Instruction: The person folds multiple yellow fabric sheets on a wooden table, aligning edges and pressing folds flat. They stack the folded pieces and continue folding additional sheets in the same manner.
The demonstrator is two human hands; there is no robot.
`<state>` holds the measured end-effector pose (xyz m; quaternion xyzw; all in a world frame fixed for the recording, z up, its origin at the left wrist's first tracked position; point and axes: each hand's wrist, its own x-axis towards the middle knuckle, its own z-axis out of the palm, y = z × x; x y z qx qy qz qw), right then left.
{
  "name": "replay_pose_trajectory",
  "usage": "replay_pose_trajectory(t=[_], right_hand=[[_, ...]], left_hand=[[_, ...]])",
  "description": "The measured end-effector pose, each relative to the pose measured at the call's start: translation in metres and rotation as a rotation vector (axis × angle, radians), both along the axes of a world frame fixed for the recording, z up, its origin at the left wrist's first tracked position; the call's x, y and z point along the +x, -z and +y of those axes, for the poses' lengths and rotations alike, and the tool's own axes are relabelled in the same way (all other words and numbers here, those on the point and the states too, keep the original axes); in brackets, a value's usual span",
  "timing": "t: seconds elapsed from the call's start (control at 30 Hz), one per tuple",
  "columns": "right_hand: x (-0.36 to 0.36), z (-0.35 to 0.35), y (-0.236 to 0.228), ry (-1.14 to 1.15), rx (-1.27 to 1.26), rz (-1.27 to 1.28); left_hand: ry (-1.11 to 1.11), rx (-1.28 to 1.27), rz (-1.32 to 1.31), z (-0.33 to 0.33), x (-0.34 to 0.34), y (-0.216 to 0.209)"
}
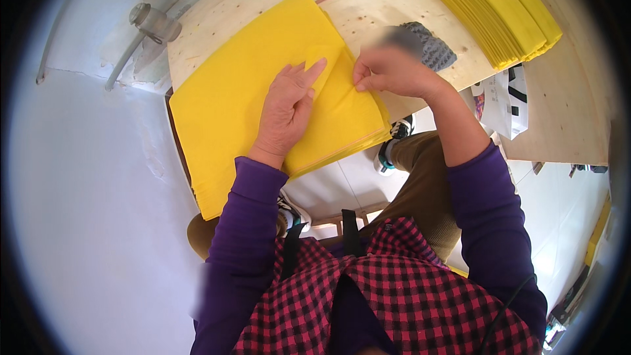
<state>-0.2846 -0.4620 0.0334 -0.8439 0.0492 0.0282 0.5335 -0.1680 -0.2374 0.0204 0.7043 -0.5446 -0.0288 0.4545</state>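
Note:
A stack of thin yellow sheets (223, 105), which look like cloth, lies at an angle on the pale wooden table in front of me. My left hand (286, 108) rests on the top sheet, its fingers stretched toward a raised fold. At the right edge of the stack, my right hand (397, 75) pinches the rim of the yellow sheet between thumb and fingers. The sheet is slightly lifted and creased between my two hands. Just beyond my right hand lies a grey knitted item (434, 50), partly covered by a dark blurred patch.
A pile of folded yellow sheets (483, 10) sits at the far right of the wooden table (220, 23). Below its edge hangs a white bag (513, 105) with dark print. Pipes (125, 62) and a white wall (79, 158) stand to the left.

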Motion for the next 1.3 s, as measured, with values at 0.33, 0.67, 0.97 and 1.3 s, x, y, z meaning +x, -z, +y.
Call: replay_pose_trajectory(t=[0.33,0.67,0.97,1.3], right_hand=[[0.001,0.003,-0.002,0.002,-0.085,-0.127],[0.006,0.004,-0.007,0.048,-0.093,-0.188],[0.011,0.018,-0.021,0.122,-0.019,-0.185],[-0.003,-0.005,-0.014,0.210,0.096,-0.111]], left_hand=[[0.062,0.005,-0.035,-0.001,0.005,0.002],[0.083,0.062,-0.070,0.000,0.002,-0.006],[0.042,0.105,-0.075,0.002,0.000,-0.007],[0.007,-0.034,-0.039,0.002,0.001,-0.002]])
